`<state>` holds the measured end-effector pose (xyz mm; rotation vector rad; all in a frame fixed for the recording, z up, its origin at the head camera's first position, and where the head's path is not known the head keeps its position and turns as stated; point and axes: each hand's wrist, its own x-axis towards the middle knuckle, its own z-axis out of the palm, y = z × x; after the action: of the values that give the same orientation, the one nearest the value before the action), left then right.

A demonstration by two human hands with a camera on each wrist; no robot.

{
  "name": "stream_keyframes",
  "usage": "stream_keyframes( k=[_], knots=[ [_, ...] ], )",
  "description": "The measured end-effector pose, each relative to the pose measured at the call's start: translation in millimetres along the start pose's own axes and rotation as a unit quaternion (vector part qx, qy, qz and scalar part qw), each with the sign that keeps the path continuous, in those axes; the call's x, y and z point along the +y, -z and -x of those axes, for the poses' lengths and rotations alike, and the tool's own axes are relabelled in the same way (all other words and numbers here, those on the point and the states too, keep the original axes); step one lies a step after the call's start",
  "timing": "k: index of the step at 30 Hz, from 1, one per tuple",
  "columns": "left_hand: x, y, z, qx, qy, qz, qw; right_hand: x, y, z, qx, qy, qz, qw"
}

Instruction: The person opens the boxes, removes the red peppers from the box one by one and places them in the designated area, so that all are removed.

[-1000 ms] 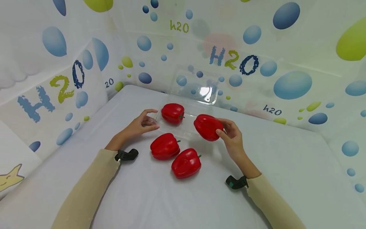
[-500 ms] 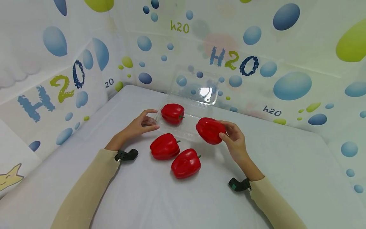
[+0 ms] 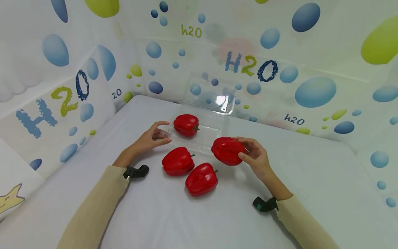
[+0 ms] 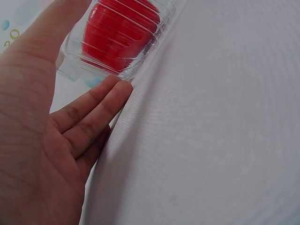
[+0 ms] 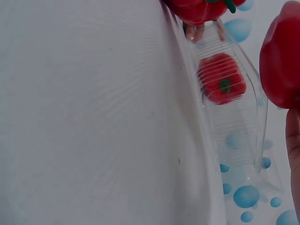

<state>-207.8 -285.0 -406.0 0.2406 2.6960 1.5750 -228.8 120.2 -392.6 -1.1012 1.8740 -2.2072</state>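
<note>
In the head view my left hand (image 3: 153,137) holds the left end of a clear plastic clamshell container (image 3: 211,133), thumb and fingers spread around that end. Inside it, at the left, lies a red bell pepper (image 3: 186,125). My right hand (image 3: 257,157) grips a second red bell pepper (image 3: 228,151) above the table, in front of the container's right part. Two more red bell peppers, one to the left (image 3: 178,161) and one to the right (image 3: 201,179), lie on the table before the container. Through its ribbed wall the left wrist view shows the boxed pepper (image 4: 121,35).
The container's clear lid (image 3: 208,93) stands raised at the back, against a wall sheet (image 3: 174,38) printed with bubbles and lettering. A white cloth (image 3: 230,221) covers the table. Black devices are strapped to the left wrist (image 3: 136,172) and right wrist (image 3: 265,204).
My right hand has drawn its bell pepper toward the front, away from the container, and tilted it. The left hand stays at the container's left end. The head view has shifted slightly.
</note>
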Motion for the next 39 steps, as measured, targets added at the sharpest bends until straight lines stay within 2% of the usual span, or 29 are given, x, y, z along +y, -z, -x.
stream_keyframes(
  k=[2, 10, 23, 30, 39],
  knots=[
    [0.3, -0.4, -0.4, 0.001, 0.003, 0.003, 1.0000, -2, 0, 2, -0.001, -0.009, 0.009, 1.000],
    [2.1, -2.0, -2.0, -0.003, 0.005, 0.008, 1.0000, -4, 3, 5, -0.032, 0.001, 0.004, 0.999],
    [1.4, -0.4, 1.2, 0.001, 0.000, 0.001, 1.0000, 6, 9, 8, -0.079, -0.010, -0.001, 0.997],
    [1.0, -0.8, 0.7, -0.003, -0.002, 0.007, 1.0000, 8, 14, 8, -0.101, -0.004, 0.014, 0.995],
    [1.0, -0.2, 1.0, 0.000, -0.005, 0.002, 1.0000, 9, 19, 9, -0.125, -0.019, 0.023, 0.992]
  ],
)
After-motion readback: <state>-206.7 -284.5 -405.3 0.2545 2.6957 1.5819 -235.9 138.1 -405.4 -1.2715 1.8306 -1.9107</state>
